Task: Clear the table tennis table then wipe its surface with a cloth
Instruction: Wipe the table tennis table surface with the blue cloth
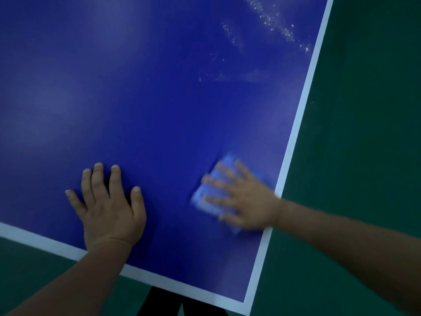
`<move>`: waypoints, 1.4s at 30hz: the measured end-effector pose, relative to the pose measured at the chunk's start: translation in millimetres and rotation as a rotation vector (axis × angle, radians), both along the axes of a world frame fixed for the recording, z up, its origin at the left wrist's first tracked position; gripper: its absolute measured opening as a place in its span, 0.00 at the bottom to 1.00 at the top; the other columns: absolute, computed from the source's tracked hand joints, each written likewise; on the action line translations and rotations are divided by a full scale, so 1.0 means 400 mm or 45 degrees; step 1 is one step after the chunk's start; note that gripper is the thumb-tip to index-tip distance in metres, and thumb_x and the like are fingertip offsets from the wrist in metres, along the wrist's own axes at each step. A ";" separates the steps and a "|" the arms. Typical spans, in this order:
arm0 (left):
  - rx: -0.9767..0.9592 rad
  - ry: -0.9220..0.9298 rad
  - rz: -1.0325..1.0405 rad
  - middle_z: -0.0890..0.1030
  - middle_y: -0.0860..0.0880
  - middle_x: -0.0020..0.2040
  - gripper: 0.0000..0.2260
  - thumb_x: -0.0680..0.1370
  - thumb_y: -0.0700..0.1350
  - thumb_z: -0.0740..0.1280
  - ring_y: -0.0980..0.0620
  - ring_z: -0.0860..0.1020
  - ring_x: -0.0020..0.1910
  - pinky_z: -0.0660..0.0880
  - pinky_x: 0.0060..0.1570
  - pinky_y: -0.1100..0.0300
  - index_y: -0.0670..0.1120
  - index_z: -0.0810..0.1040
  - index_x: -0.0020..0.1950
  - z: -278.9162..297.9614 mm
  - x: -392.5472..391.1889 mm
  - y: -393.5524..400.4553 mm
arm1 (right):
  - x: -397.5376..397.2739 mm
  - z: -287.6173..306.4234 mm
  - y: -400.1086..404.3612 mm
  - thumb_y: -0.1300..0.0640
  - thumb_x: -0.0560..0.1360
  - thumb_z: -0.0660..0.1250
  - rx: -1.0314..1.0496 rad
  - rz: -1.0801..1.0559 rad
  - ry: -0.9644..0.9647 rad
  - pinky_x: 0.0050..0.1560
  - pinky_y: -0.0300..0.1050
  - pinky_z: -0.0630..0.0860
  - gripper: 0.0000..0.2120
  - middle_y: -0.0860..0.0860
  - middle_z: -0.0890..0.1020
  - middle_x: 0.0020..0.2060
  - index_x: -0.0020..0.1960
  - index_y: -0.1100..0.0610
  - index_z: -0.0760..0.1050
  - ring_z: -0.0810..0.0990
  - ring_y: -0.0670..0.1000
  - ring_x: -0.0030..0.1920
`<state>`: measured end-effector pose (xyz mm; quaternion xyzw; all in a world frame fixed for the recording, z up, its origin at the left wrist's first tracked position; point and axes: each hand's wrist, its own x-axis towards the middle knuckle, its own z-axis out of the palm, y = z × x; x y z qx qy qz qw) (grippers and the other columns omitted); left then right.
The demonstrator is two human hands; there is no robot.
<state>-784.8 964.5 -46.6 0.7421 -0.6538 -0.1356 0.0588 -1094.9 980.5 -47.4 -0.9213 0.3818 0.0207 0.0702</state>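
Note:
The blue table tennis table [159,99] with white border lines fills most of the view, its near right corner at the bottom. My right hand [243,197] presses flat, fingers spread, on a folded light blue cloth [205,199] close to the right edge; both are blurred by motion. My left hand [109,206] rests flat on the table surface near the front edge, fingers straight and holding nothing. Whitish wet streaks and specks [273,21] show on the surface at the far right.
Green floor [364,110] lies to the right of the table and below its front edge. A dark table leg or support [164,304] shows under the front edge at the bottom.

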 end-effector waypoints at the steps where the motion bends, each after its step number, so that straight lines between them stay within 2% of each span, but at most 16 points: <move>1: 0.003 -0.009 -0.003 0.56 0.41 0.79 0.30 0.79 0.58 0.49 0.44 0.48 0.79 0.40 0.75 0.37 0.43 0.61 0.77 0.001 0.000 0.001 | -0.046 0.005 -0.048 0.38 0.80 0.53 -0.021 -0.263 0.044 0.72 0.73 0.53 0.28 0.51 0.60 0.78 0.77 0.46 0.61 0.55 0.64 0.78; 4: 0.008 -0.017 -0.011 0.55 0.41 0.79 0.31 0.79 0.59 0.48 0.44 0.48 0.79 0.39 0.75 0.37 0.43 0.60 0.78 0.002 0.001 0.002 | -0.144 0.031 -0.168 0.32 0.78 0.45 0.051 -0.998 0.073 0.75 0.69 0.45 0.32 0.47 0.51 0.80 0.79 0.42 0.49 0.47 0.60 0.80; 6: 0.005 -0.019 -0.009 0.54 0.42 0.79 0.31 0.79 0.59 0.48 0.44 0.47 0.79 0.39 0.75 0.37 0.44 0.60 0.78 0.000 0.001 0.003 | -0.103 0.024 -0.165 0.32 0.79 0.46 0.046 -1.182 0.066 0.76 0.67 0.44 0.33 0.48 0.51 0.81 0.80 0.43 0.50 0.45 0.59 0.80; 8: 0.007 -0.021 -0.007 0.55 0.42 0.79 0.30 0.80 0.59 0.48 0.44 0.48 0.79 0.39 0.75 0.37 0.44 0.60 0.78 -0.002 0.001 0.004 | -0.004 -0.002 -0.081 0.34 0.80 0.48 -0.041 -1.005 0.080 0.74 0.71 0.49 0.31 0.50 0.53 0.80 0.80 0.44 0.53 0.49 0.63 0.79; 13: -0.010 -0.013 -0.016 0.56 0.41 0.79 0.30 0.80 0.58 0.49 0.43 0.48 0.79 0.41 0.75 0.36 0.43 0.61 0.77 -0.007 0.005 0.004 | 0.046 -0.011 0.151 0.38 0.81 0.55 0.039 -0.020 -0.024 0.74 0.71 0.48 0.27 0.50 0.58 0.80 0.78 0.44 0.60 0.51 0.63 0.79; 15: -0.008 -0.018 -0.013 0.56 0.41 0.79 0.30 0.80 0.58 0.49 0.43 0.48 0.79 0.41 0.75 0.35 0.43 0.61 0.77 -0.005 0.003 0.003 | -0.036 -0.002 0.065 0.38 0.81 0.54 -0.025 -0.156 0.024 0.73 0.71 0.52 0.27 0.51 0.60 0.79 0.78 0.44 0.61 0.54 0.63 0.79; 17: 0.002 -0.021 -0.011 0.55 0.41 0.79 0.30 0.79 0.59 0.49 0.43 0.48 0.79 0.40 0.75 0.36 0.43 0.60 0.77 -0.002 0.001 0.001 | -0.100 0.010 -0.059 0.36 0.79 0.51 -0.030 -0.645 0.057 0.73 0.71 0.54 0.29 0.52 0.61 0.78 0.78 0.45 0.56 0.56 0.63 0.78; 19: 0.003 -0.015 -0.016 0.55 0.41 0.79 0.31 0.79 0.59 0.50 0.44 0.48 0.79 0.40 0.75 0.36 0.44 0.60 0.77 0.002 -0.001 0.001 | -0.148 0.019 -0.157 0.34 0.78 0.44 0.029 -1.045 0.079 0.76 0.67 0.47 0.31 0.49 0.55 0.80 0.79 0.43 0.50 0.50 0.60 0.80; 22: -0.003 -0.002 -0.019 0.55 0.41 0.79 0.31 0.79 0.59 0.51 0.44 0.48 0.79 0.40 0.75 0.36 0.44 0.61 0.77 0.005 0.002 0.002 | -0.159 0.015 -0.211 0.33 0.79 0.42 0.038 -1.216 0.093 0.77 0.63 0.41 0.32 0.46 0.50 0.81 0.80 0.41 0.49 0.44 0.56 0.80; 25: 0.007 0.010 -0.024 0.55 0.42 0.79 0.31 0.79 0.59 0.51 0.44 0.47 0.79 0.40 0.75 0.36 0.44 0.61 0.78 0.008 0.005 0.003 | -0.100 0.005 -0.102 0.35 0.79 0.45 -0.023 -1.103 0.097 0.77 0.66 0.45 0.31 0.49 0.53 0.81 0.80 0.43 0.53 0.48 0.60 0.80; 31: 0.004 -0.015 -0.016 0.55 0.42 0.79 0.30 0.79 0.59 0.49 0.44 0.48 0.79 0.41 0.76 0.36 0.44 0.61 0.78 0.004 0.002 0.003 | -0.022 -0.012 0.235 0.37 0.81 0.55 0.012 -0.317 0.022 0.74 0.71 0.49 0.29 0.50 0.57 0.80 0.79 0.43 0.58 0.53 0.63 0.79; 33: 0.007 -0.011 -0.009 0.55 0.42 0.79 0.31 0.79 0.59 0.49 0.44 0.48 0.79 0.40 0.76 0.37 0.44 0.61 0.78 0.004 0.002 0.003 | -0.064 -0.009 0.137 0.37 0.81 0.52 -0.033 -0.372 0.079 0.73 0.71 0.53 0.28 0.51 0.59 0.79 0.79 0.43 0.59 0.54 0.63 0.79; 35: -0.006 0.000 -0.013 0.56 0.42 0.79 0.31 0.79 0.59 0.49 0.44 0.48 0.79 0.39 0.76 0.38 0.44 0.61 0.78 0.005 0.002 0.004 | -0.106 0.002 -0.004 0.36 0.80 0.48 -0.051 -0.709 0.077 0.73 0.72 0.54 0.29 0.51 0.59 0.79 0.79 0.45 0.59 0.55 0.63 0.78; 38: -0.024 -0.012 -0.022 0.56 0.42 0.79 0.31 0.79 0.59 0.49 0.44 0.48 0.80 0.39 0.76 0.39 0.44 0.61 0.78 0.001 0.001 0.006 | -0.104 0.008 -0.150 0.33 0.78 0.42 0.044 -1.144 0.047 0.76 0.68 0.44 0.32 0.47 0.51 0.81 0.80 0.41 0.50 0.46 0.60 0.80; 40: -0.034 -0.024 -0.007 0.56 0.43 0.79 0.31 0.79 0.60 0.48 0.44 0.48 0.80 0.39 0.76 0.39 0.45 0.61 0.78 -0.001 0.001 0.006 | -0.021 -0.009 -0.126 0.34 0.78 0.44 -0.007 -1.029 0.026 0.75 0.70 0.46 0.31 0.49 0.53 0.81 0.80 0.42 0.52 0.47 0.62 0.80; 42: -0.029 -0.043 -0.002 0.55 0.44 0.79 0.32 0.79 0.60 0.47 0.45 0.47 0.80 0.39 0.76 0.39 0.45 0.61 0.78 -0.003 0.001 0.006 | 0.065 -0.025 -0.038 0.36 0.80 0.49 -0.058 -0.547 -0.028 0.74 0.72 0.50 0.29 0.50 0.57 0.80 0.79 0.42 0.55 0.51 0.63 0.79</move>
